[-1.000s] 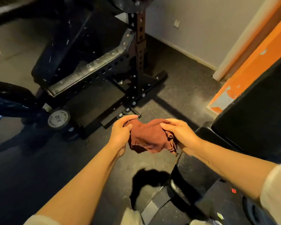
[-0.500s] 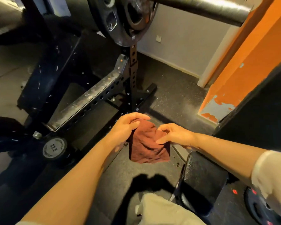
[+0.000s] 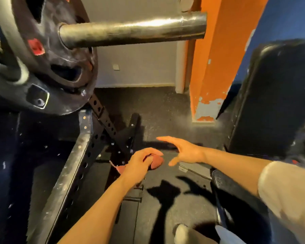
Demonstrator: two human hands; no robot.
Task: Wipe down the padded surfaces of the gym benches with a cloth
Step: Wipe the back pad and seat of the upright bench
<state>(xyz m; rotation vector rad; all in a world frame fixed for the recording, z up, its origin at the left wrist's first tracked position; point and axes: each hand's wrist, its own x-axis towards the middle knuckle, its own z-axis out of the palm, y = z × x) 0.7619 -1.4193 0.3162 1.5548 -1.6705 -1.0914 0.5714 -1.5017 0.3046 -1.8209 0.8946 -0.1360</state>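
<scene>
Head view: the cloth (image 3: pixel 156 162) is bunched in the left hand (image 3: pixel 139 162), seemingly for wiping, while the right hand (image 3: pixel 185 152) beside it is spread empty

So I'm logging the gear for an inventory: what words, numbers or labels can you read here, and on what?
No text can be read.
Black weight plate: red patches and a small square badge, too blurred to read.
Black padded bench seat: a faint embossed mark on its edge, unreadable.
Crumpled reddish-brown cloth: no lettering shows.

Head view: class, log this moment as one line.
left hand: grips cloth | right hand: open, off cloth | bench pad: untouched
</scene>
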